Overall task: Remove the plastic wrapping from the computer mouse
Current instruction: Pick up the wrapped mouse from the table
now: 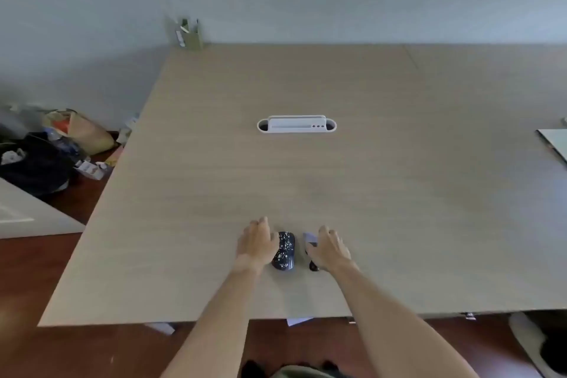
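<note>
A black computer mouse (285, 251) with white speckles lies on the wooden table (306, 181) near its front edge, between my two hands. My left hand (257, 243) rests palm down just left of the mouse, fingers apart, its thumb side touching the mouse's left flank. My right hand (329, 247) lies palm down a little right of the mouse, over a piece of pale bluish plastic wrapping (309, 237) and a small dark item (313, 266). Both poke out from under the palm. What the fingers hold underneath is hidden.
A white cable-port insert (296, 125) sits in the table's middle. A pen holder (188, 34) stands at the far left corner, and a flat pale sheet (553, 141) lies at the right edge. Bags and clutter (55, 147) lie on the floor to the left.
</note>
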A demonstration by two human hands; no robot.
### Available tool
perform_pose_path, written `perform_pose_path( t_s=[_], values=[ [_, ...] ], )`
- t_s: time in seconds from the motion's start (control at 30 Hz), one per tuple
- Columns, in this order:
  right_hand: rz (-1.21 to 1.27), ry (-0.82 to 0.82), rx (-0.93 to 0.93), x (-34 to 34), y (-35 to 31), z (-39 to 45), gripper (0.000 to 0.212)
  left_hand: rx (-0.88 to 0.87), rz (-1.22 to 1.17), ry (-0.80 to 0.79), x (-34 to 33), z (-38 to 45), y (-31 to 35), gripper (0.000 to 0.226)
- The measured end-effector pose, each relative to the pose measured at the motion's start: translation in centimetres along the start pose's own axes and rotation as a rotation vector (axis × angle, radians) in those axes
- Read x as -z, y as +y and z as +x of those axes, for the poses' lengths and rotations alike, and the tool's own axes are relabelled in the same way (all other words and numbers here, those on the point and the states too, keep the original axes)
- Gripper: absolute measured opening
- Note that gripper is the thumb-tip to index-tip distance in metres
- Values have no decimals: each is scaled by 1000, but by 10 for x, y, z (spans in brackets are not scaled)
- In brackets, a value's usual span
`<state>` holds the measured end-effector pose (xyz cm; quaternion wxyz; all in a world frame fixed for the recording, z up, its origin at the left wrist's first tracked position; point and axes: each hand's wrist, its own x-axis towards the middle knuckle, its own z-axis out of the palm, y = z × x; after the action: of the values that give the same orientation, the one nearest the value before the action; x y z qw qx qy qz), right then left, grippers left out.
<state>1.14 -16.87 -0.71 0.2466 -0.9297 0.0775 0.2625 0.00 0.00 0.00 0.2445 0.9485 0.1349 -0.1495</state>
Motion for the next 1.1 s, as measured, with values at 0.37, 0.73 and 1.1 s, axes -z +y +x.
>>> perform_pose_path(
  t_s=[0.37,0.73,1.1],
  values=[
    [90,73,-154,-37,15,3,37,124,-53,-27,-54,-16,-1,72],
    [514,-5,45,-26,15,-4,16,113,-183,105,-68,-25,-6,73],
    [537,77,-3,-15,12,-6,14,144,-289,104,-68,-27,-2,63]
  ],
)
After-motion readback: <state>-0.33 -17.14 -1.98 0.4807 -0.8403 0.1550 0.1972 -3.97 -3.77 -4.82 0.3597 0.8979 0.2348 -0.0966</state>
